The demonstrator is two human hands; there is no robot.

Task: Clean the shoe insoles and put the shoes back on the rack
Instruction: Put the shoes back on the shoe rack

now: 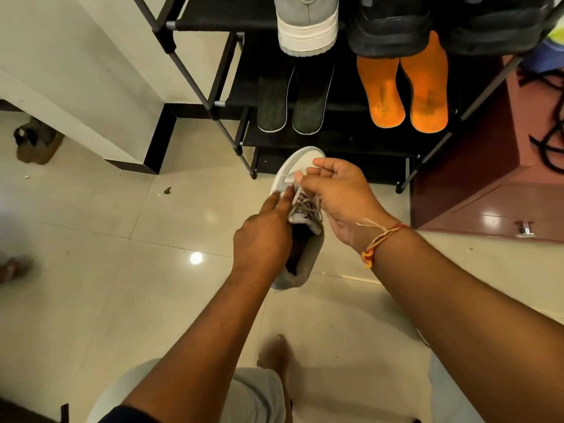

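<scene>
A person looks down at their own arms above a glossy cream tiled floor (pixel 122 239). Nearest the camera are pale shorts and one bare foot (pixel 276 352) on the tiles. Both forearms reach forward to a grey and white lace-up sneaker (pixel 305 157), which sits between the hands, toe pointing away, just in front of the rack's lowest level. Whether it rests on the floor or is held off it cannot be told.

The left hand (pixel 262 236) lies over the shoe's opening with fingers straight, their tips touching the upper beside the laces; its thumb is hidden. The right hand (pixel 341 196), with a red and yellow thread band (pixel 381 239) at the wrist, has its fingers curled, thumb and forefinger pinching a white shoelace (pixel 297 195) and drawing it up from the eyelets.

Beyond stands a black metal-framed shoe rack (pixel 195 77) with dark fabric shelves. On a lower shelf, two dark grey insoles (pixel 271 105) lie side by side, and to their right two orange insoles (pixel 386 93). On the shelf above, a matching grey and white sneaker (pixel 306 22) shows its heel, beside black shoes (pixel 387 25).

A brown sandal (pixel 36 145) lies far left by a white wall; a reddish-brown cabinet (pixel 473 193) stands right.
</scene>
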